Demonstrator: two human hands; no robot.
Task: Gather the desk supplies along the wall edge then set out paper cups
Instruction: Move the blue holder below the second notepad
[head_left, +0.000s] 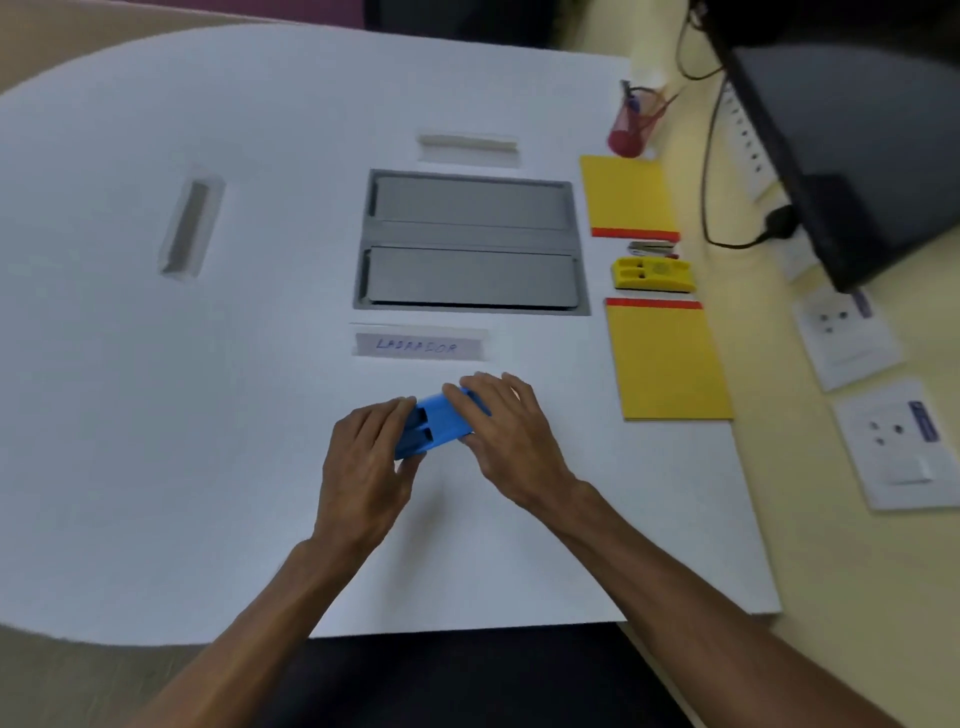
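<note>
Blue holder (439, 423) sits just below frame centre, over the white counter (208, 415), its long axis running from lower left to upper right. Both hands grip it: the left hand (363, 467) on the lower-left end, the right hand (511, 441) over the upper-right end. The wall-edge row, with its yellow holder (652, 274) and yellow notepad (667, 364), lies to the right, nearer the right hand.

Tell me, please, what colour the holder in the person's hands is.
Blue. The holder shows best in the head view.
</note>
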